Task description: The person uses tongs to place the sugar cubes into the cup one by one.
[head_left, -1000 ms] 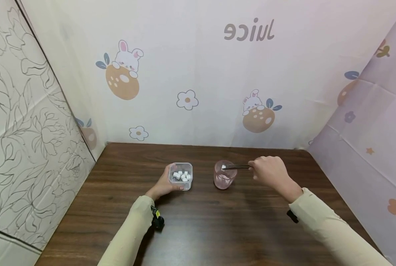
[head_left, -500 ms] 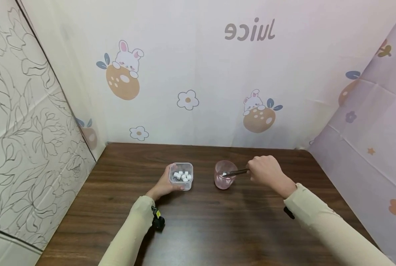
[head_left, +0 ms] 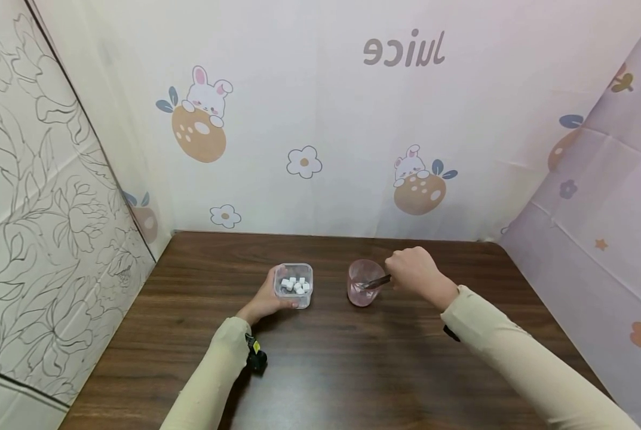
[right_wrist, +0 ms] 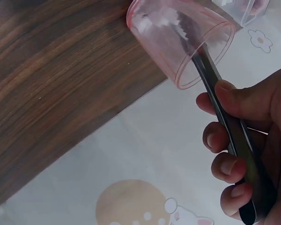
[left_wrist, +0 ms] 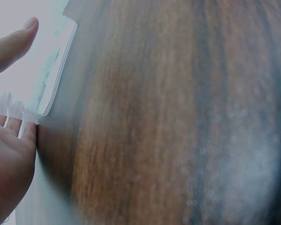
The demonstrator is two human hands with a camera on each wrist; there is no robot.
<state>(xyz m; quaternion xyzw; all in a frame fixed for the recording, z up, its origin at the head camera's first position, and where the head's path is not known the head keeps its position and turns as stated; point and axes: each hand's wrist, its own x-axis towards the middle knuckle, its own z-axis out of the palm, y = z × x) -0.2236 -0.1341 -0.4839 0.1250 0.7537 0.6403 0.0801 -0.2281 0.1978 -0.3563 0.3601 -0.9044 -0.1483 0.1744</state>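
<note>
My left hand (head_left: 266,298) grips a clear square plastic container (head_left: 302,301) by its left side, thumb at the front. Several small white cubes (head_left: 294,285) lie inside it. In the left wrist view, the thumb (left_wrist: 18,44) and fingers lie along the container's wall. My right hand (head_left: 418,273) holds dark metal tongs (head_left: 378,282), whose tips reach down into a pink transparent cup (head_left: 361,297). The right wrist view shows the serrated tips of the tongs (right_wrist: 208,70) inside the cup (right_wrist: 154,42), near whitish shapes at its bottom that are hard to make out.
Both things stand on a dark wooden table (head_left: 320,370), the cup to the right of the container. A printed cloth wall (head_left: 309,119) rises behind the table's back edge, with more cloth at both sides.
My right hand has moved left and the tongs have tilted down deeper into the cup. The white cube seen earlier between the tips no longer shows there. The left hand has stayed put.
</note>
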